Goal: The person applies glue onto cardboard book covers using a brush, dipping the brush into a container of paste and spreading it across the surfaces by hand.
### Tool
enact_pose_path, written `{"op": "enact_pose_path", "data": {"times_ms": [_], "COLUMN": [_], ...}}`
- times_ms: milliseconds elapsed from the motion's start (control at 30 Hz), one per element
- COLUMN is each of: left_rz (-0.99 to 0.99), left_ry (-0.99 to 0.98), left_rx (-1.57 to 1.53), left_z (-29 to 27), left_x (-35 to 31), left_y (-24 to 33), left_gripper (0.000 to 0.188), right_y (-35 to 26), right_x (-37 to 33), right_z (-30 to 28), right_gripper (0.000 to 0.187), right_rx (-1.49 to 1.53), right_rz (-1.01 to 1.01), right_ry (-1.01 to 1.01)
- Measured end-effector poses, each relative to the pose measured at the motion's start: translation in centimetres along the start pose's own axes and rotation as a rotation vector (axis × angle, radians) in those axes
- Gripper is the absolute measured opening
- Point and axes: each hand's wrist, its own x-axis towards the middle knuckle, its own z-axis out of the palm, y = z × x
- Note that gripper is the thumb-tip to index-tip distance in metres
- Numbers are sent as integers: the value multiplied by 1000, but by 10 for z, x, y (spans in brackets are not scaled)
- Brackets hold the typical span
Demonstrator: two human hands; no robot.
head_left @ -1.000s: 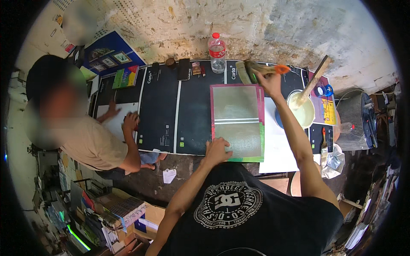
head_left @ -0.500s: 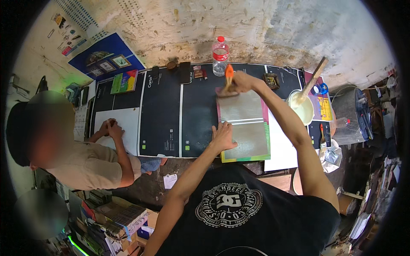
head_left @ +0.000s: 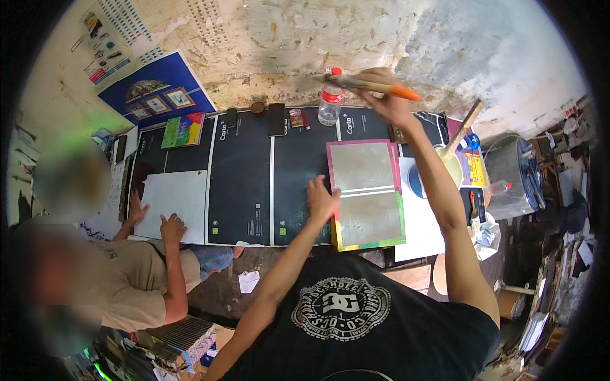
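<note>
My right hand (head_left: pixel 389 105) grips a flat paintbrush (head_left: pixel 375 86) with an orange-tipped handle, raised above the far side of the table. Its bristles point left, in front of the water bottle (head_left: pixel 329 105). Below it lies a printed cover sheet (head_left: pixel 339 238) with pink, green and yellow borders. Two grey boards (head_left: pixel 363 166) sit on the sheet, a narrow white gap between them, their surfaces looking wet. My left hand (head_left: pixel 323 202) is at the left edge of the sheet, fingers apart; whether it touches the edge I cannot tell.
At the right stands a pot of pale paste (head_left: pixel 452 166) with a wooden stick (head_left: pixel 467 124) in it, beside white sheets (head_left: pixel 416 238). A co-worker sits at the left, both hands by a white board (head_left: pixel 171 200). A phone (head_left: pixel 276 119) lies at the back.
The brush has come up off the far grey board and swung round in my right hand. My left hand has slid left off the near board. The co-worker's hands have moved apart.
</note>
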Motion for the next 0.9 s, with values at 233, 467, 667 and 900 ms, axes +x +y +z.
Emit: {"op": "enact_pose_path", "data": {"times_ms": [233, 467, 667, 900], "left_rz": [-596, -416, -399, -446], "left_ry": [-682, -461, -411, -79], "left_rx": [-483, -491, -533, -72], "left_z": [-6, -27, -133, -237], "left_x": [38, 41, 61, 73], "left_y": [-2, -46, -164, -306], "left_gripper": [29, 18, 18, 24], "right_y": [-45, -124, -222, -204], "right_x": [-167, -384, -479, -470], "right_z": [-91, -114, -108, -130], "right_gripper": [32, 31, 15, 20], "right_rx": [351, 579, 435, 591], "right_rz": [892, 1395, 1563, 1410], "right_ry": [610, 1511, 1669, 1509]}}
